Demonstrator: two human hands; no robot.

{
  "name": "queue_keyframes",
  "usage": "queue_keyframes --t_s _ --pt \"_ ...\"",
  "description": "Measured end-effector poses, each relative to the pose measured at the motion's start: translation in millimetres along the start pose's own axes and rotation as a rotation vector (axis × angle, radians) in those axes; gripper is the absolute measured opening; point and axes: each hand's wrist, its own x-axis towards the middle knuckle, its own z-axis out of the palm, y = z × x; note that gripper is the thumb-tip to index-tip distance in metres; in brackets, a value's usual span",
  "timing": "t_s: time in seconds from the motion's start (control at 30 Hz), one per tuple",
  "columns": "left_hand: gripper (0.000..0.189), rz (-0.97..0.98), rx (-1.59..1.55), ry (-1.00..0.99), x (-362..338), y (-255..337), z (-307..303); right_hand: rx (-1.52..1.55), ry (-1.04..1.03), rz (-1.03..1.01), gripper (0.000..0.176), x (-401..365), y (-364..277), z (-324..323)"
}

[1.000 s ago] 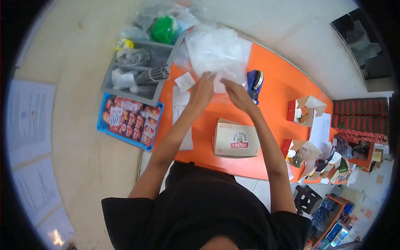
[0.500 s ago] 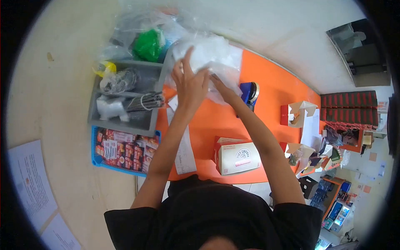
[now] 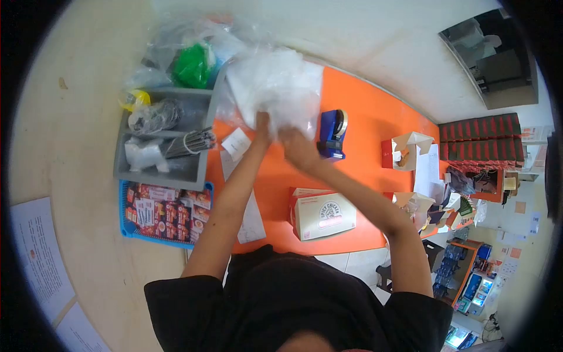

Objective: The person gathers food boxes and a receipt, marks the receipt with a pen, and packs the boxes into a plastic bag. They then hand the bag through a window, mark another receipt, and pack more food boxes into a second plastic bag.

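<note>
Orange tabletop (image 3: 366, 117) had plastic bag (image 3: 281, 88) at far end, L hand (image 3: 264, 130) & R hand (image 3: 299, 150) at its near edge; grips too blurred to tell. Prob. bag-handling step; next move needed light touch.

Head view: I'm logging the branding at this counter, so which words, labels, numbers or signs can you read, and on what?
"SPICY CHICKEN": round logo on the white carton on the orange table.
Pink banner under that logo: too blurred to read.
Leaflets, long paper slip, small white card: print too small or blurred.
Sheets at left, papers at far right: too small.
</note>
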Motion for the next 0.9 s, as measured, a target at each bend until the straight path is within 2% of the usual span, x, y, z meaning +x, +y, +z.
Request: queue_keyframes --t_s 0.07,0.13,0.17,0.23,0.27,0.3,0.33,0.4,0.43,0.5,0.57,0.67,0.73,0.77,0.8,0.83,0.87,0.9 --pt "0.026 -0.039 -0.023 -0.027 13.2 -5.3 -4.7 0.418 -0.343 -0.066 0.034 -26.1 -46.1 -55.2" --pt "0.027 -0.081 -0.063 -0.058 35.6 -5.2 -13.9 0.697 -0.115 -0.137 0.036 -52.6 -67.2 -120.7" --pt "0.027 -0.101 -0.095 -0.071 37.5 -5.2 -20.2 1.033 -0.009 0.129 0.032 -64.4 -67.3 -157.1" --pt "0.027 -0.141 -0.202 -0.100 46.0 -3.7 -26.2 1.283 0.445 0.415 0.035 -83.8 -38.4 -199.3" --pt "0.028 -0.157 -0.270 -0.110 44.0 5.0 -32.0 1.356 0.632 0.493 0.037 -92.7 -22.1 -212.2" --pt "0.028 -0.171 -0.363 -0.122 38.8 16.4 -40.8 1.437 0.751 0.510 0.039 -101.5 -12.0 -219.3" --pt "0.028 -0.189 -0.481 -0.143 29.0 33.5 -54.0 1.438 0.769 0.497 0.039 -114.7 -9.6 -219.6" --pt "0.029 -0.220 -0.719 -0.199 6.7 69.7 -83.7 1.673 0.839 0.354 0.041 -137.9 -12.7 -218.2" --pt "0.029 -0.242 -0.827 -0.248 -4.5 90.5 -102.3 1.686 0.839 0.342 0.041 -145.8 -13.3 -213.9" --pt "0.029 -0.285 -0.969 -0.364 -26.2 127.8 -139.4 1.731 0.885 0.541 0.044 -162.0 -18.2 -199.0" --pt "0.030 -0.317 -1.035 -0.469 -45.0 158.0 -170.0 1.692 0.813 0.564 0.044 -179.1 -18.6 -191.2" --pt "0.031 -0.334 -1.012 -0.549 -70.4 198.1 -200.0 1.561 0.763 0.675 0.040 -190.8 -10.8 -192.7" --pt "0.031 -0.330 -0.843 -0.496 -81.9 223.2 -203.8 1.477 0.778 0.576 0.034 -212.3 8.7 -195.3" --pt "0.026 -0.256 -0.625 -0.402 -86.6 233.0 -198.3 0.959 0.874 0.537 0.031 -248.0 72.9 -174.2" --pt "0.018 -0.311 -0.562 -0.295 -91.2 254.7 -198.2 0.857 1.059 0.562 0.028 -252.7 50.9 -190.9" --pt "0.018 -0.331 -0.547 -0.280 -95.2 263.5 -187.9 0.731 1.242 0.598 0.025 -257.1 28.6 -207.7" --pt "0.021 -0.265 -0.562 -0.178 -96.9 268.5 -174.8 0.594 1.409 0.646 0.023 -261.6 6.4 -224.4" --pt "0.025 -0.195 -0.575 -0.077 -98.0 277.1 -161.8 0.635 1.420 0.622 0.021 -269.1 -10.3 -228.3"
